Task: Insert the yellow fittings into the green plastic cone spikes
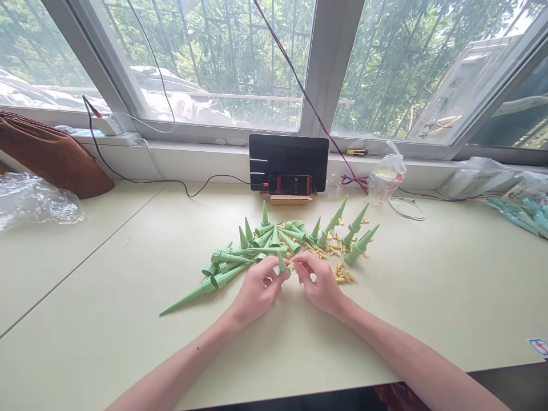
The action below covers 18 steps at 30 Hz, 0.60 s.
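My left hand (262, 284) is closed around a green plastic spike (281, 262), which it holds point up. Right beside it, my right hand (319, 283) pinches a small yellow plastic piece (293, 266) against or near the spike's side; whether the piece is seated in it I cannot tell. Behind my hands lies a heap of green spikes (233, 257), some standing and some on their sides. Several spikes with yellow pieces fixed to them (359, 245) stand to the right. Loose yellow pieces (345, 274) are scattered near my right hand.
A phone (290, 185) leans against a dark tablet (289, 154) at the back. Cables (188, 191) run along the windowsill. A brown bag (55, 154) and clear plastic wrap (34, 200) lie at left. Plastic bags (475, 178) and a knotted bag (387, 174) are at right.
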Each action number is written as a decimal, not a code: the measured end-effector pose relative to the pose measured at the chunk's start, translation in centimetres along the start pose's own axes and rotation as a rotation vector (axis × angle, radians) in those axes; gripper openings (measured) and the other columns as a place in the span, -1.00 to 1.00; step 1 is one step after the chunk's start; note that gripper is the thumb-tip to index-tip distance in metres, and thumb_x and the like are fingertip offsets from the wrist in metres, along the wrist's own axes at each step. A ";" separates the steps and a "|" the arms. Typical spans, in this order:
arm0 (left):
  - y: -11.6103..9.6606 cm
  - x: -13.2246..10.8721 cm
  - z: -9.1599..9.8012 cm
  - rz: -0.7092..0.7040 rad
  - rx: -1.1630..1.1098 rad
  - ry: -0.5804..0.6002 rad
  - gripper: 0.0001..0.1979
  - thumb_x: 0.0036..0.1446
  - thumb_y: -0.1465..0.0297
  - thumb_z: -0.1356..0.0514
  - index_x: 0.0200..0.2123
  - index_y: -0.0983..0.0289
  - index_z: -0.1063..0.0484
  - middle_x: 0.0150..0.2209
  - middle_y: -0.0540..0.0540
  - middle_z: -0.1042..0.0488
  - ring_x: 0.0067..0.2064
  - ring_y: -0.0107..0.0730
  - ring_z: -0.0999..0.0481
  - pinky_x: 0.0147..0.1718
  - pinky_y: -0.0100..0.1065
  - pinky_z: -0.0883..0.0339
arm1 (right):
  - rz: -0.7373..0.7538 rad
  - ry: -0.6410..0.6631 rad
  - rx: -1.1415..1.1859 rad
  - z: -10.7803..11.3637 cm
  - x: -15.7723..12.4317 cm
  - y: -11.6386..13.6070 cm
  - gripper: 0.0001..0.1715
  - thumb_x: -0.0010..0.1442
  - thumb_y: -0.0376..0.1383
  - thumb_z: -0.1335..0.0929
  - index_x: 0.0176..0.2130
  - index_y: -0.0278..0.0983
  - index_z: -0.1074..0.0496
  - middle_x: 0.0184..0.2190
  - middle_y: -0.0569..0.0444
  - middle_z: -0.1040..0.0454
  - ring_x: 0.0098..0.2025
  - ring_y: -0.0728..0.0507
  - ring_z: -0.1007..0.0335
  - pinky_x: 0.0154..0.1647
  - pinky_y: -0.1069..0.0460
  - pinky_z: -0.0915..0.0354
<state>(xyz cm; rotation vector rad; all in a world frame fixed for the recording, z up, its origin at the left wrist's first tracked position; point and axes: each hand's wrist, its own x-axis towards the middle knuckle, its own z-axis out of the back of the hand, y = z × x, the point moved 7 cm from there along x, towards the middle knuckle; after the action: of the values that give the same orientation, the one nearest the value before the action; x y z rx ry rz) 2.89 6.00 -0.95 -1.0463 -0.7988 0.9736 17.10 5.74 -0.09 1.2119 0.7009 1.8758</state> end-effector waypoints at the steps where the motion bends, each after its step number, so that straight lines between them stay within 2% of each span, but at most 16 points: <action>1: -0.2 0.0 0.1 -0.025 0.034 -0.013 -0.74 0.29 0.23 -0.13 -0.08 0.21 -0.49 -0.28 0.09 -0.46 -0.43 -0.40 -0.47 -0.45 -0.36 -0.38 | -0.003 -0.001 0.000 0.0 0.0 0.0 -0.83 0.40 -0.27 -0.23 -0.13 -0.26 -0.38 -0.29 0.01 -0.47 -0.46 -0.01 -0.33 -0.46 0.08 -0.33; 5: -0.8 0.0 0.1 -0.083 0.103 -0.022 -0.80 0.29 0.28 -0.13 -0.19 0.22 -0.52 -0.09 0.13 -0.44 -0.42 -0.46 -0.43 -0.43 -0.36 -0.41 | -0.010 -0.003 0.001 0.0 0.0 -0.2 -0.83 0.39 -0.26 -0.23 -0.13 -0.26 -0.38 -0.30 0.01 -0.47 -0.47 -0.01 -0.33 -0.46 0.08 -0.33; 11: -0.8 -0.1 0.2 -0.113 0.111 -0.043 -0.81 0.27 0.30 -0.16 -0.15 0.19 -0.53 -0.08 0.14 -0.44 -0.39 -0.44 -0.40 -0.41 -0.36 -0.41 | -0.010 0.008 0.011 -0.1 0.0 -0.5 -0.81 0.40 -0.24 -0.22 -0.12 -0.26 -0.38 -0.34 0.03 -0.45 -0.48 -0.01 -0.32 -0.47 0.08 -0.34; 18: -0.8 -0.2 0.2 -0.117 0.107 -0.059 -0.83 0.25 0.29 -0.17 -0.18 0.19 -0.54 -0.08 0.14 -0.45 -0.39 -0.44 -0.39 -0.39 -0.36 -0.40 | -0.010 0.018 0.016 -0.2 0.0 -0.5 -0.83 0.39 -0.26 -0.23 -0.14 -0.25 -0.37 -0.37 0.05 -0.44 -0.49 -0.01 -0.31 -0.48 0.08 -0.32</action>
<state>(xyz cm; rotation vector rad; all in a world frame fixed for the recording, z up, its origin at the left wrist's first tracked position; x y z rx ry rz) 2.88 5.75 -0.19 -0.8726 -0.8378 0.9407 17.10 5.96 -0.53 1.2010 0.7318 1.8778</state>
